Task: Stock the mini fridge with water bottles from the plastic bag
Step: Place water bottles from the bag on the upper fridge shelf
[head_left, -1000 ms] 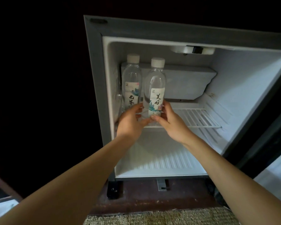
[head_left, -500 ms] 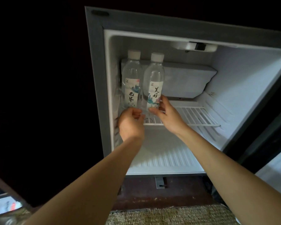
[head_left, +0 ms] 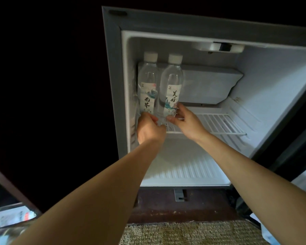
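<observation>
The mini fridge (head_left: pixel 279 96) stands open with a white interior. Two clear water bottles with white caps stand upright on the left end of its wire shelf (head_left: pixel 219 124). The left bottle (head_left: pixel 147 85) is against the left wall. The right bottle (head_left: pixel 171 85) leans slightly beside it. My left hand (head_left: pixel 149 129) curls around the base of the bottles, fingers closed at the right bottle's bottom. My right hand (head_left: pixel 185 121) grips the lower right side of the right bottle. The bottles' bases are hidden by my hands. The plastic bag (head_left: pixel 9 220) shows at the bottom left.
A white freezer box (head_left: pixel 208 87) sits at the back above the shelf. The fridge's ribbed floor (head_left: pixel 184 170) lies below the shelf. A woven rug (head_left: pixel 184 232) covers the floor in front. The fridge door edge (head_left: pixel 293 138) stands at the right.
Both hands pushed the right bottle deeper onto the shelf beside the left bottle. My left hand slid lower and curled shut at the bottles' base.
</observation>
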A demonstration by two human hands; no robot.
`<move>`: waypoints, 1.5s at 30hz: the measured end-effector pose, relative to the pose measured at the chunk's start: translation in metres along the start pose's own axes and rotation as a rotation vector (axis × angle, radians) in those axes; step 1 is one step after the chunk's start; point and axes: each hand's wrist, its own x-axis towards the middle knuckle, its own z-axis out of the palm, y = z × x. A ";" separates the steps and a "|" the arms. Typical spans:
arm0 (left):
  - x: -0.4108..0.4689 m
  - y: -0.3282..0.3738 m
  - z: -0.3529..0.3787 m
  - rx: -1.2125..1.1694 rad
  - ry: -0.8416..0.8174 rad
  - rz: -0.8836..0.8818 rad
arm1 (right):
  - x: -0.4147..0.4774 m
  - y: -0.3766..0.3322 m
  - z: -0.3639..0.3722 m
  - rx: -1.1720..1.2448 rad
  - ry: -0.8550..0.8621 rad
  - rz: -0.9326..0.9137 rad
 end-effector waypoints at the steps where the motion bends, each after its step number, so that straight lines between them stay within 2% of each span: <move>1: 0.000 0.000 -0.001 -0.004 -0.008 0.005 | 0.000 0.000 0.000 0.004 0.008 0.002; 8: 0.000 -0.001 -0.003 -0.004 -0.041 0.030 | 0.002 0.002 0.000 -0.032 0.022 0.019; 15: 0.003 -0.002 -0.011 -0.090 -0.157 0.006 | -0.001 0.002 0.005 -0.131 0.078 0.011; 21: 0.000 -0.003 -0.026 -0.137 -0.276 0.018 | -0.014 0.003 0.009 -0.570 0.176 -0.012; 24: -0.010 -0.006 -0.042 -0.160 -0.385 0.102 | -0.031 0.007 0.024 -0.821 0.371 -0.039; 27: -0.028 -0.011 -0.057 -0.153 -0.472 0.189 | -0.053 0.007 0.043 -0.739 0.475 -0.054; 31: -0.042 -0.010 -0.098 -0.382 -0.560 -0.020 | -0.071 0.003 0.059 -0.635 0.468 -0.046; 34: -0.049 -0.020 -0.141 -0.354 -0.593 -0.070 | -0.088 -0.007 0.072 -0.458 0.452 -0.036; 37: -0.061 -0.040 -0.184 -0.319 -0.608 -0.090 | -0.109 -0.021 0.094 -0.378 0.425 -0.031; 40: -0.073 -0.068 -0.223 -0.315 -0.570 -0.123 | -0.133 -0.037 0.123 -0.201 0.338 -0.019; 45: -0.101 -0.120 -0.266 -0.456 -0.369 -0.242 | -0.166 -0.066 0.176 0.207 0.228 0.053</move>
